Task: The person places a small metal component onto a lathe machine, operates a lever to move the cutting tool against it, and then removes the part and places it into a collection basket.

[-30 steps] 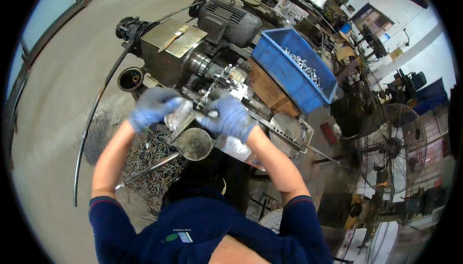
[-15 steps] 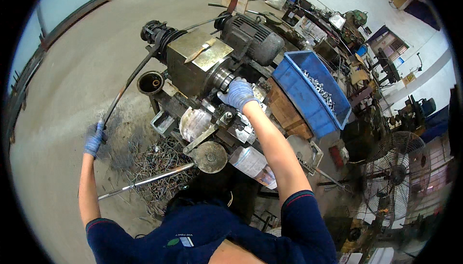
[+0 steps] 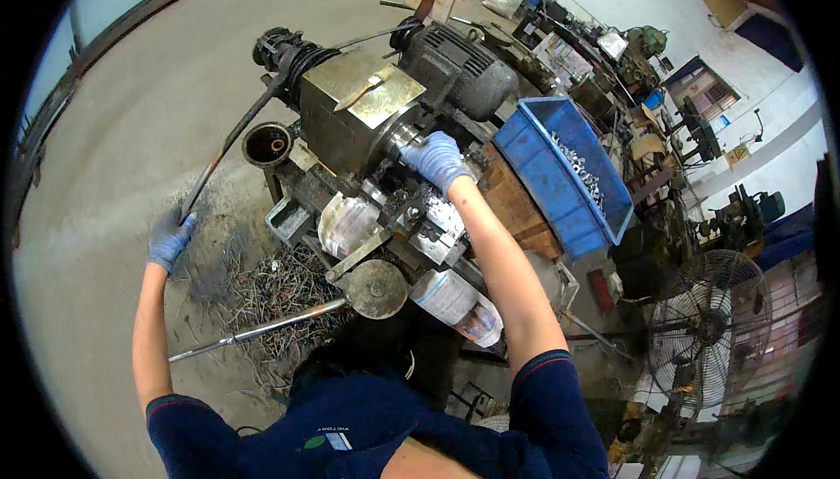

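Note:
My left hand (image 3: 171,238), in a bluish knit glove, is wrapped round the lower end of a long dark lever (image 3: 229,142) that slants up to the machine's far left. My gloved right hand (image 3: 437,162) is at the front of the round metal spindle (image 3: 404,136), its fingers drawn together. What those fingers hold, if anything, is hidden. Above the spindle is the oily metal headstock (image 3: 378,98), with a brush (image 3: 360,94) lying on top. Below my right hand, a slide assembly (image 3: 413,214) is covered with dark grime and bright metal.
A blue crate (image 3: 547,168) of small metal parts stands to the right beside a wooden block (image 3: 516,203). Tangled metal shavings (image 3: 280,295) cover floor at lower left, under a long bar handle (image 3: 271,326). A motor (image 3: 464,72) sits behind; a fan (image 3: 713,326) stands far right.
My right hand has shifted slightly up at the spindle, its fingers drawn closer together. My left hand stays on the lever, whose end has moved slightly left in view.

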`<state>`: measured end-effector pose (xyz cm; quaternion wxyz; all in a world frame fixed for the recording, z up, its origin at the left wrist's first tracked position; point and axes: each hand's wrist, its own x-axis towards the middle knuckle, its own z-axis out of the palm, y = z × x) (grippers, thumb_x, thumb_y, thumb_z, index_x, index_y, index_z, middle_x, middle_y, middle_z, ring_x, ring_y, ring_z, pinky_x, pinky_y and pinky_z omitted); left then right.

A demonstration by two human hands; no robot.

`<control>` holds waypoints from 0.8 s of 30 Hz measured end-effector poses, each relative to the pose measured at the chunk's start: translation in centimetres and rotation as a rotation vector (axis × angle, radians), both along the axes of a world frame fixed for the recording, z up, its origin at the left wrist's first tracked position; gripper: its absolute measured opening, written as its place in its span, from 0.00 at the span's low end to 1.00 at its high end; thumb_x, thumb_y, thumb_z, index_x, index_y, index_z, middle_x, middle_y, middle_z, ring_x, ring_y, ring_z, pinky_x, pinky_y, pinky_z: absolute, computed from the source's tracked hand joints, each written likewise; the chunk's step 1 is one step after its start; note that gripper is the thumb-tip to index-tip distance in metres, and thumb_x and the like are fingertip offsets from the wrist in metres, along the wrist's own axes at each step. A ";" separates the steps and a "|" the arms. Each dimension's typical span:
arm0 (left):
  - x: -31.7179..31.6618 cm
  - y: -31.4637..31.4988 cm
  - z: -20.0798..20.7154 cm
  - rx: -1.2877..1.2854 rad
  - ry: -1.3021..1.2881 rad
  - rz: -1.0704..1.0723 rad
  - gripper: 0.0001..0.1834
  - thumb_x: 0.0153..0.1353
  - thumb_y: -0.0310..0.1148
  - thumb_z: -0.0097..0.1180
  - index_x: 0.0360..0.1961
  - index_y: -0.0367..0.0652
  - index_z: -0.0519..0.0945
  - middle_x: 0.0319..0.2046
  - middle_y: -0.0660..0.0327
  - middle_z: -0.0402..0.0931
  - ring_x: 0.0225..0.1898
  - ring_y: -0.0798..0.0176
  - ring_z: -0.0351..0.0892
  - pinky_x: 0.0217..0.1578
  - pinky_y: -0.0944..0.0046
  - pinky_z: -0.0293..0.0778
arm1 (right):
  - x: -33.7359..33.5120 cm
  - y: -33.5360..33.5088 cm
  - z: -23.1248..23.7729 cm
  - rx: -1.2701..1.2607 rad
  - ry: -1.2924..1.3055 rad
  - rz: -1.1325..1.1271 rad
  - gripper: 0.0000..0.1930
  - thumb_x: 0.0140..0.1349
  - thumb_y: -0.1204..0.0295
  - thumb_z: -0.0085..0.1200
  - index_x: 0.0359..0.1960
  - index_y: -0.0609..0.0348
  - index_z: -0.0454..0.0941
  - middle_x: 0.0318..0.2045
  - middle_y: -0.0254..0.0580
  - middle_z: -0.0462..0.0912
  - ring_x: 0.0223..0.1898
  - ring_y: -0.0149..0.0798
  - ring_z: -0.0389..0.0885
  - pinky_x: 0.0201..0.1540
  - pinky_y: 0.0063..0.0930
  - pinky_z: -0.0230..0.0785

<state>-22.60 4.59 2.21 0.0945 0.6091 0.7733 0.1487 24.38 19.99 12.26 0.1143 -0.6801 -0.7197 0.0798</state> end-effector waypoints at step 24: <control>-8.9 7.6 -1.5 0.106 0.477 -0.010 0.06 0.54 0.34 0.49 0.30 0.46 0.77 0.28 0.50 0.77 0.33 0.44 0.78 0.34 0.49 0.73 | 5.3 -5.8 5.5 0.467 0.368 0.123 0.15 0.51 0.60 0.61 0.25 0.62 0.82 0.37 0.51 0.81 0.41 0.45 0.80 0.45 0.28 0.70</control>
